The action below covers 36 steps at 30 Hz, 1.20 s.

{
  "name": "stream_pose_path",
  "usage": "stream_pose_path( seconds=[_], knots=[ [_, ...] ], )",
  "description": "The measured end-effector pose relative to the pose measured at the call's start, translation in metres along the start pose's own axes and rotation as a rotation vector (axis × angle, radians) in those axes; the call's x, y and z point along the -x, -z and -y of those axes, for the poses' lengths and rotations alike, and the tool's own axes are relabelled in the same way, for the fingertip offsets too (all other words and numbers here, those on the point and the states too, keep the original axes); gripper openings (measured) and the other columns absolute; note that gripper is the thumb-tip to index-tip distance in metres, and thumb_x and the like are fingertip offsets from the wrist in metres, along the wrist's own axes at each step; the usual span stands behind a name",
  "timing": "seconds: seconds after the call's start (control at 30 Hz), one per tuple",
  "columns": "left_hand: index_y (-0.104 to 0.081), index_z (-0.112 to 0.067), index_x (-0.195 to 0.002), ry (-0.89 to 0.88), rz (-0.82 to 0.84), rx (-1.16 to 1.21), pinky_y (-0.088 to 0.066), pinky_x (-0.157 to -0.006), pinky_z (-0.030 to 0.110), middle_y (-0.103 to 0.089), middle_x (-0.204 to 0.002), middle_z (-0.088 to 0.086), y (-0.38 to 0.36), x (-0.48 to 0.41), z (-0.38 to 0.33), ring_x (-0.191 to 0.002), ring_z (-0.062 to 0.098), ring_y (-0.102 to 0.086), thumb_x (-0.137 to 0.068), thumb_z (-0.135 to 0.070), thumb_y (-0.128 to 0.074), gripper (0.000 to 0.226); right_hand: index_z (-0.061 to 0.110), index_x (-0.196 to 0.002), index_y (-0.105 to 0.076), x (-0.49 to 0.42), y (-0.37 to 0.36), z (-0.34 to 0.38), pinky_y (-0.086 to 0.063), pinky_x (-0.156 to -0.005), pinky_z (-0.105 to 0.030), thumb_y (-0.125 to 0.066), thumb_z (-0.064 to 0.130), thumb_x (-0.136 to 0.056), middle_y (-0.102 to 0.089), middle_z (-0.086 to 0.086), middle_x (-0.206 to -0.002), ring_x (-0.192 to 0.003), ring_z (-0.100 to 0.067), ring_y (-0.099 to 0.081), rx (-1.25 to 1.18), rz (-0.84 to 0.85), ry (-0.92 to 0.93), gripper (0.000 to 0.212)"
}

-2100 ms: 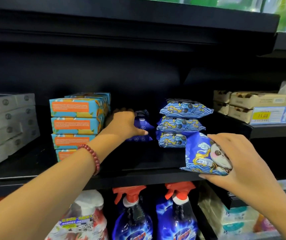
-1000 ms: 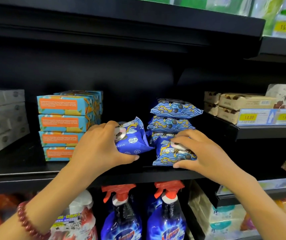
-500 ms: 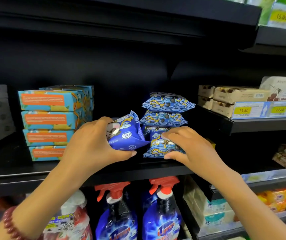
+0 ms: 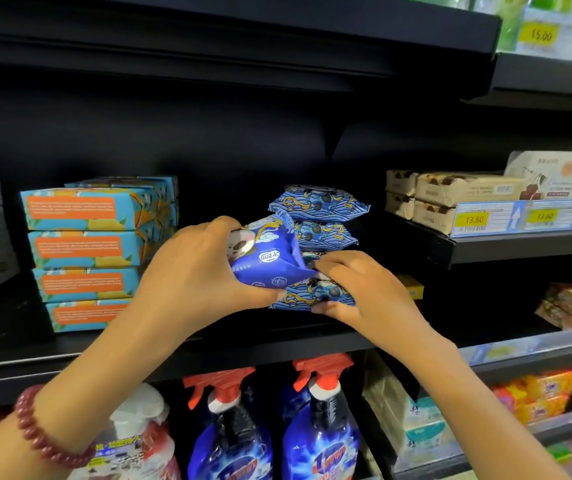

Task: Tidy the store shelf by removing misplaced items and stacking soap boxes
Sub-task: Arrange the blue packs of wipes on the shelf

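Soap boxes (image 4: 83,249): four stood in the front stack, well left of the left hand (image 4: 194,271); more behind, uncounted.
Pack stack (image 4: 319,204): four blue packs lay piled on the shelf (image 4: 277,344), just beyond the right hand (image 4: 360,292); the third was mostly hidden.
Loose pack (image 4: 267,261): one, tilted, touching the stack.
Left hand: fingers were curled round the loose pack, thumb beneath.
Right hand: pinched the bottom pack (image 4: 312,296), fingers above, thumb below.
Spray bottles (image 4: 229,438): two stood below both hands.
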State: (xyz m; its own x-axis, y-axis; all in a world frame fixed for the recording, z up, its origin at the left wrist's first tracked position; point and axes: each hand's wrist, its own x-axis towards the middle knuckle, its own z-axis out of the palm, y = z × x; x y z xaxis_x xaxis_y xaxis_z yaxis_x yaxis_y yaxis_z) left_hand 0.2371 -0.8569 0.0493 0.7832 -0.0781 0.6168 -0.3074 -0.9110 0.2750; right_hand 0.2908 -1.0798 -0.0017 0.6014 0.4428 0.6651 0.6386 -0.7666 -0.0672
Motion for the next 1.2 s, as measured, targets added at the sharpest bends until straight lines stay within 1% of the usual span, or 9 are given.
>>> stream_pose_path(
  seconds=[0.17, 0.3, 0.43, 0.53, 0.63, 0.73, 0.8, 0.97, 1.2],
  knots=[
    [-0.051, -0.022, -0.107, -0.073, 0.107, -0.045, -0.049, -0.073, 0.028, -0.058, -0.097, -0.013, -0.006, -0.026, -0.026, -0.09, 0.013, -0.058, -0.05, -0.068, -0.076, 0.077, 0.016, -0.118, -0.061, 0.042, 0.014, 0.0, -0.035, -0.087, -0.014, -0.071, 0.05, -0.073, -0.06, 0.004, -0.115, -0.111, -0.009, -0.048, -0.013, -0.257, -0.21, 0.058],
    [-0.051, -0.019, -0.093, -0.137, 0.194, -0.131, -0.05, -0.072, 0.032, -0.062, -0.091, -0.007, -0.027, -0.047, -0.049, -0.084, 0.016, -0.059, -0.049, -0.072, -0.074, 0.072, 0.015, -0.127, -0.056, 0.066, 0.012, -0.005, -0.035, -0.094, -0.023, -0.057, 0.064, -0.07, -0.058, 0.001, -0.125, -0.121, -0.016, -0.048, 0.065, -0.097, -0.421, 0.075],
    [-0.05, -0.016, -0.097, -0.184, 0.254, -0.204, -0.051, -0.075, 0.035, -0.062, -0.093, -0.004, -0.048, -0.062, -0.064, -0.087, 0.019, -0.058, -0.051, -0.073, -0.073, 0.077, 0.01, -0.116, -0.064, 0.075, 0.005, -0.008, -0.033, -0.091, -0.021, -0.072, 0.046, -0.073, -0.062, -0.003, -0.119, -0.119, -0.02, -0.052, 0.123, -0.066, -0.429, 0.057],
    [-0.051, -0.018, -0.096, -0.161, 0.318, -0.19, -0.048, -0.077, 0.033, -0.055, -0.092, -0.005, -0.055, -0.067, -0.065, -0.091, 0.017, -0.05, -0.052, -0.077, -0.069, 0.076, 0.012, -0.121, -0.061, 0.076, 0.005, -0.006, -0.029, -0.093, -0.018, -0.069, 0.045, -0.077, -0.058, 0.001, -0.126, -0.123, -0.016, -0.047, 0.111, -0.049, -0.433, 0.056],
    [-0.057, -0.018, -0.106, -0.185, 0.266, -0.145, -0.047, -0.086, 0.035, -0.056, -0.101, -0.004, -0.054, -0.061, -0.055, -0.104, 0.019, -0.049, -0.055, -0.076, -0.068, 0.078, 0.011, -0.12, -0.062, 0.078, 0.005, -0.008, -0.03, -0.093, -0.019, -0.07, 0.044, -0.076, -0.059, 0.0, -0.124, -0.122, -0.017, -0.05, 0.107, -0.069, -0.428, 0.055],
    [-0.06, -0.021, -0.12, -0.222, 0.118, -0.028, -0.042, -0.096, 0.032, -0.061, -0.118, -0.006, -0.047, -0.044, -0.043, -0.114, 0.017, -0.05, -0.064, -0.064, -0.072, 0.072, 0.01, -0.117, -0.064, 0.078, 0.003, -0.008, -0.031, -0.091, -0.021, -0.072, 0.041, -0.075, -0.062, -0.003, -0.121, -0.119, -0.02, -0.053, 0.12, -0.052, -0.443, 0.053],
    [-0.064, -0.021, -0.118, -0.238, 0.052, 0.041, -0.038, -0.095, 0.024, -0.063, -0.117, -0.007, -0.044, -0.034, -0.037, -0.113, 0.015, -0.051, -0.071, -0.053, -0.074, 0.058, 0.008, -0.113, -0.066, 0.078, 0.002, -0.008, -0.034, -0.089, -0.023, -0.075, 0.039, -0.073, -0.064, -0.004, -0.116, -0.114, -0.022, -0.056, 0.132, -0.055, -0.455, 0.052],
    [-0.064, -0.019, -0.12, -0.244, 0.01, 0.078, -0.039, -0.095, 0.027, -0.064, -0.116, -0.006, -0.051, -0.031, -0.035, -0.113, 0.016, -0.051, -0.077, -0.048, -0.071, 0.052, 0.005, -0.103, -0.069, 0.079, -0.001, -0.008, -0.044, -0.084, -0.03, -0.081, 0.034, -0.067, -0.068, -0.007, -0.106, -0.103, -0.026, -0.063, 0.146, -0.107, -0.429, 0.048],
    [-0.061, -0.021, -0.123, -0.239, 0.03, 0.056, -0.037, -0.091, 0.023, -0.062, -0.12, -0.007, -0.053, -0.037, -0.035, -0.115, 0.013, -0.051, -0.08, -0.049, -0.069, 0.052, 0.006, -0.109, -0.067, 0.08, 0.002, -0.005, -0.037, -0.087, -0.025, -0.077, 0.035, -0.072, -0.066, -0.007, -0.112, -0.109, -0.024, -0.06, 0.151, -0.074, -0.421, 0.048]
  ],
)
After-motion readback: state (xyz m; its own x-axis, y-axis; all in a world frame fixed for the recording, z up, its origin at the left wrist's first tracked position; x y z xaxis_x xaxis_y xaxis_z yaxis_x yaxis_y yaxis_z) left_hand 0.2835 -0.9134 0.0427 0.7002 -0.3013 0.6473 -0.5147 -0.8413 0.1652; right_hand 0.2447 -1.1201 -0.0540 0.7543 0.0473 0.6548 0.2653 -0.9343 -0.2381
